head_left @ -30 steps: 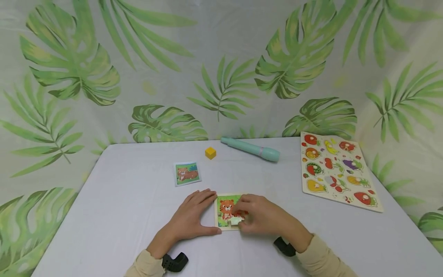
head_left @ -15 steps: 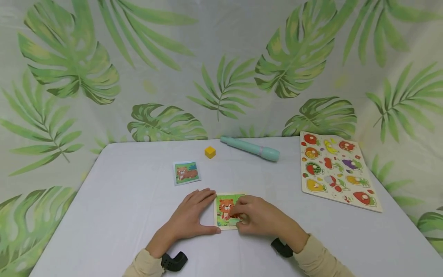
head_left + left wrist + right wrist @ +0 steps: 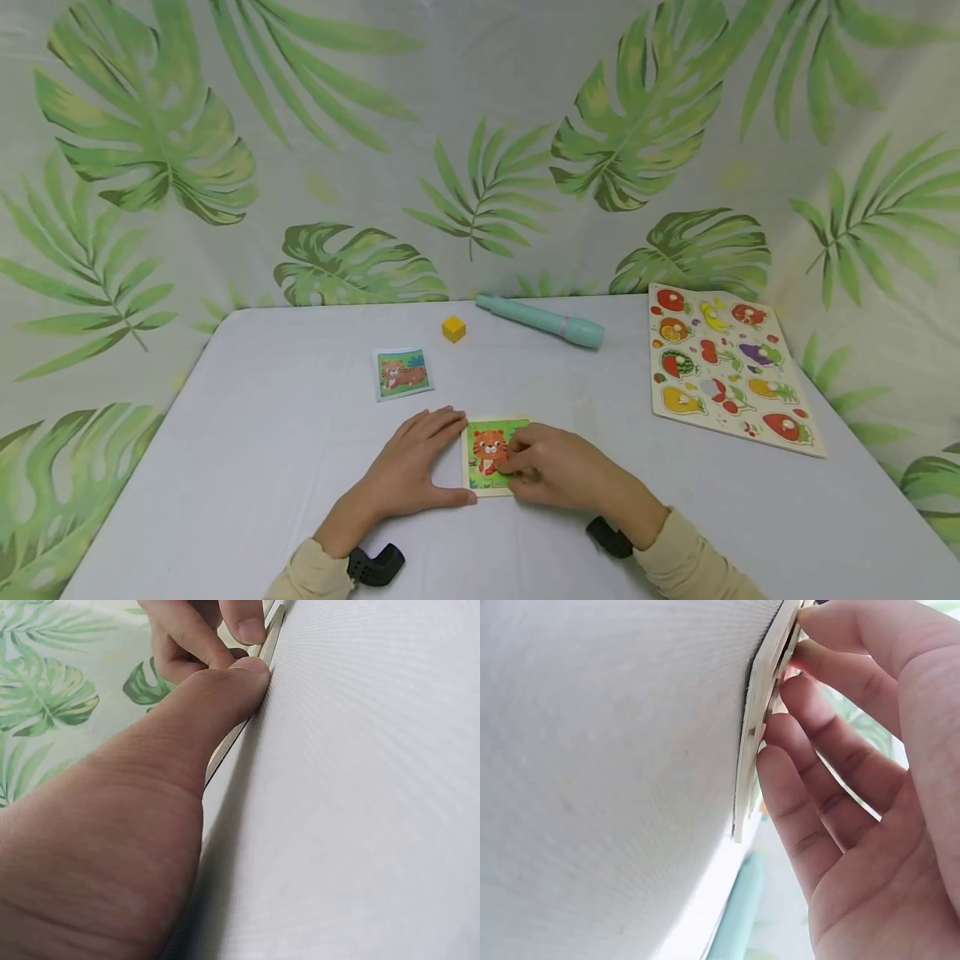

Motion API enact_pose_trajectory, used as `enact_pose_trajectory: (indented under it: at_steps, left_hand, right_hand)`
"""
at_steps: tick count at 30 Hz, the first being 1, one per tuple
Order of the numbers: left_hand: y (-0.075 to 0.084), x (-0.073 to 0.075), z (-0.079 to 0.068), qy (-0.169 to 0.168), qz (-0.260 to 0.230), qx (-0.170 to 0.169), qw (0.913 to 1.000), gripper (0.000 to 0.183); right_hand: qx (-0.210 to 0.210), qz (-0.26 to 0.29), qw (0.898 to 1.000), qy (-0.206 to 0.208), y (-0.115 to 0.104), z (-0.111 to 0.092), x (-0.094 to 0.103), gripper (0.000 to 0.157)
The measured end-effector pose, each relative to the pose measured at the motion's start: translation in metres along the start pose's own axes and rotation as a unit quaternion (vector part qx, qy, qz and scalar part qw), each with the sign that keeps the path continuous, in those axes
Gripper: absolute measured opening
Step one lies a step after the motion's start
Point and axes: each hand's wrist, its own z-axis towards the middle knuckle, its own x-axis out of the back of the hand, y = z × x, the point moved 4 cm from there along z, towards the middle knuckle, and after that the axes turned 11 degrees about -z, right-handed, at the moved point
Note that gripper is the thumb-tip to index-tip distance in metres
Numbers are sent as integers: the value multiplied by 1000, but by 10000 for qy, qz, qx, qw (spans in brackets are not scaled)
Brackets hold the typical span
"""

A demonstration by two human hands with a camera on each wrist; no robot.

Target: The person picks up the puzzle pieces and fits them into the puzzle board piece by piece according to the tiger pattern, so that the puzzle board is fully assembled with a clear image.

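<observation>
A small square jigsaw puzzle [image 3: 490,450] with an orange tiger on green lies in its pale frame near the table's front. My left hand [image 3: 408,467] rests along its left side, fingers and thumb fairly straight, the fingertips at the far corner and the thumb tip at the near one. In the left wrist view that thumb [image 3: 244,679] touches the frame's edge. My right hand [image 3: 558,467] covers the puzzle's right part, its thumb and index finger pinching a puzzle piece at the lower right. In the right wrist view its curved fingers [image 3: 780,772] touch the board; the piece is mostly hidden.
Beyond the puzzle lie a tiger picture card [image 3: 403,373], a yellow cube [image 3: 453,329] and a mint-green stick-like object [image 3: 540,319]. A fruit peg-puzzle board [image 3: 731,371] lies at the right side of the table. A leaf-patterned cloth [image 3: 480,167] hangs behind.
My right hand has brought the puzzle piece down flat onto the lower right of the puzzle; its pale surface has gone from sight. The left hand has stayed in place.
</observation>
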Motion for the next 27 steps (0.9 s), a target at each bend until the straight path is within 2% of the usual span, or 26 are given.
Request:
enact_pose_trajectory:
  at_steps: [19, 27]
  left_hand:
    - [0, -1, 1, -17, -24, -38, 10000, 104]
    - [0, 0, 1, -2, 27, -48, 10000, 104]
  right_hand:
    - [-72, -141, 9999, -15, -3, -2, -1, 14]
    - [-92, -138, 9999, -28, -1, -1, -1, 15]
